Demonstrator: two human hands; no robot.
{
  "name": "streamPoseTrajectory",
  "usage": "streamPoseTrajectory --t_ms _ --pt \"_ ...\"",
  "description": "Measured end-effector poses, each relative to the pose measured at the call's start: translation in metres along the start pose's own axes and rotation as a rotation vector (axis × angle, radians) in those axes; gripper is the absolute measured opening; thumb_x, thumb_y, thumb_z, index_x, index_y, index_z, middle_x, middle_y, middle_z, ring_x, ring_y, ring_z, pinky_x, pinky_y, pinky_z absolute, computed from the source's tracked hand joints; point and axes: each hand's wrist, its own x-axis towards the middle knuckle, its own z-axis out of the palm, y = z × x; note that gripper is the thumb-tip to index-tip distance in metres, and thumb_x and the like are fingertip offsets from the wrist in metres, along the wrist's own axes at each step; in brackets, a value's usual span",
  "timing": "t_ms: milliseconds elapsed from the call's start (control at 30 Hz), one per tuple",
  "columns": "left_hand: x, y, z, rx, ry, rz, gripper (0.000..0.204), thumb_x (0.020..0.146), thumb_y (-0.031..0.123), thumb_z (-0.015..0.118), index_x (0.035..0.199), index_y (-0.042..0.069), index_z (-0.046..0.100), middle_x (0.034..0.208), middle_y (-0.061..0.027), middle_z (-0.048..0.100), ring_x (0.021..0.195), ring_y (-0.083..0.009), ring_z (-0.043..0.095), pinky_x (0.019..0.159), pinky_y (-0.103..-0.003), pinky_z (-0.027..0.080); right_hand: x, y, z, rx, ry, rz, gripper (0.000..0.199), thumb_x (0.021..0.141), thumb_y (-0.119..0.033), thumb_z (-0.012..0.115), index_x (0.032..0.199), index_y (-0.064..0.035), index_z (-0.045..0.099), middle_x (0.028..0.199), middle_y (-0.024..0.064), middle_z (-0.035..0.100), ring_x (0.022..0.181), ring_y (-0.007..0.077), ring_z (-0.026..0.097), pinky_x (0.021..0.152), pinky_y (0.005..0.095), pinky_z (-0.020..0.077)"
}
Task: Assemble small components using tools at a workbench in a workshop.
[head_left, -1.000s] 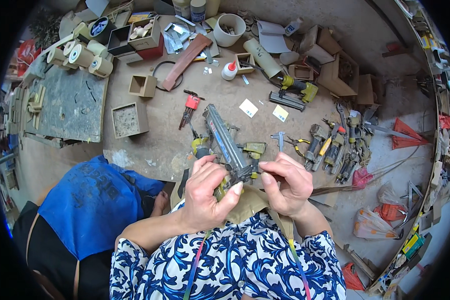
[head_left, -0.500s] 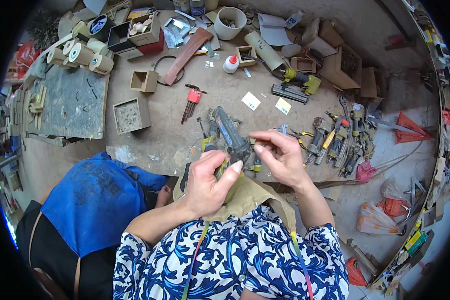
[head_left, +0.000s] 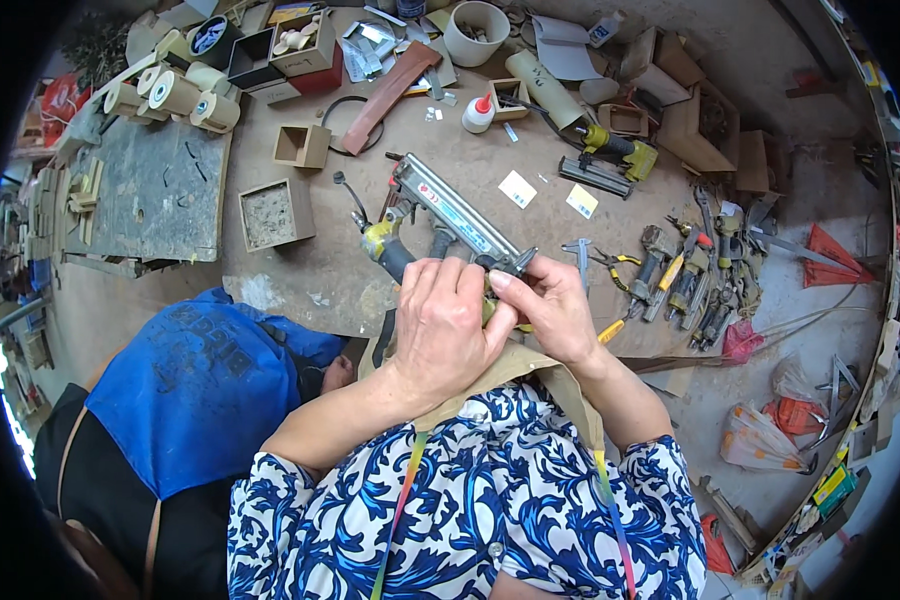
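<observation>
Where the left hand [head_left: 438, 325] and the right hand [head_left: 553, 308] come together: a yellow-green nail gun with a long grey metal magazine [head_left: 462, 214] is held, magazine slanted away and leftward over the brown worktop [head_left: 547, 240].
Left grip: fingers are curled closed over the gun's body, which is mostly hidden by them.
Right grip: thumb and fingers are closed at the magazine's near end; exact part pinched cannot be made out.
Leftward, just beyond grip: a yellow air tool with black handle [head_left: 378, 243] is seen near the left knuckles.
Rightward, just beyond grip: a silver metal caliper [head_left: 581, 255] is laid down, yellow-and-black-handled pliers [head_left: 618, 268] just beside it.
Straight beyond: two small white-and-yellow paper cards [head_left: 517, 188] are laid apart; farther off, a white red-capped plastic bottle [head_left: 478, 115] is stood.
Below grip: a tan cloth apron [head_left: 535, 365] is worn.
Well left: a person in blue cloth [head_left: 185, 400] is partly seen.
</observation>
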Motion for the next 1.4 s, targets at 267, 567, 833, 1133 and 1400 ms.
streamPoseTrajectory --t_ms 267,567,833,1133,1400 --pt "0.006 0.010 -0.044 -0.266 -0.157 0.003 0.046 0.084 0.029 0.085 0.114 -0.002 0.067 0.113 -0.0192 0.064 0.097 -0.0378 0.066 0.086 -0.048 0.053 0.003 -0.023 -0.022 -0.109 -0.081 -0.166 0.015 0.100 -0.016 0.074 0.099 -0.0005 0.072 0.078 -0.0051 0.063 0.064 0.0016 0.050 0.055 0.0210 0.0385" --pt "0.071 -0.042 -0.052 0.051 -0.042 0.400 0.049 0.088 0.028 0.083 0.128 0.004 0.067 0.111 -0.0148 0.067 0.099 -0.0369 0.067 0.086 -0.046 0.055 0.016 -0.044 -0.064 -0.217 -0.215 -0.167 0.017 0.096 -0.018 0.074 0.094 -0.0010 0.073 0.074 -0.0045 0.062 0.060 0.0013 0.051 0.051 0.0206 0.0374" --pt "0.061 -0.057 -0.017 -0.256 -0.373 0.142 0.049 0.087 0.026 0.084 0.129 0.006 0.068 0.103 -0.0152 0.070 0.093 -0.0333 0.070 0.083 -0.041 0.056 0.031 -0.011 -0.071 0.021 -0.144 -0.035 0.022 0.098 -0.025 0.072 0.087 -0.0056 0.072 0.067 -0.0070 0.058 0.051 0.0016 0.044 0.045 0.0224 0.0288" --pt "0.050 -0.063 -0.007 -0.332 -0.435 -0.056 0.041 0.097 0.027 0.075 0.128 0.001 0.067 0.105 -0.0192 0.071 0.096 -0.0372 0.070 0.083 -0.043 0.056 0.018 0.000 -0.073 0.156 -0.095 -0.007 0.040 0.105 -0.030 0.058 0.120 0.0045 0.071 0.102 0.0092 0.077 0.088 0.0141 0.073 0.081 0.0287 0.0584" --pt "0.043 -0.111 -0.001 -0.728 -0.689 -0.502 0.048 0.101 0.025 0.072 0.139 -0.003 0.061 0.111 -0.0125 0.074 0.099 -0.0185 0.069 0.087 -0.036 0.054 0.022 0.021 -0.080 0.482 -0.135 0.070 0.057 0.102 -0.031 0.056 0.141 0.0110 0.058 0.130 0.0202 0.070 0.112 0.0254 0.072 0.099 0.0372 0.0577"
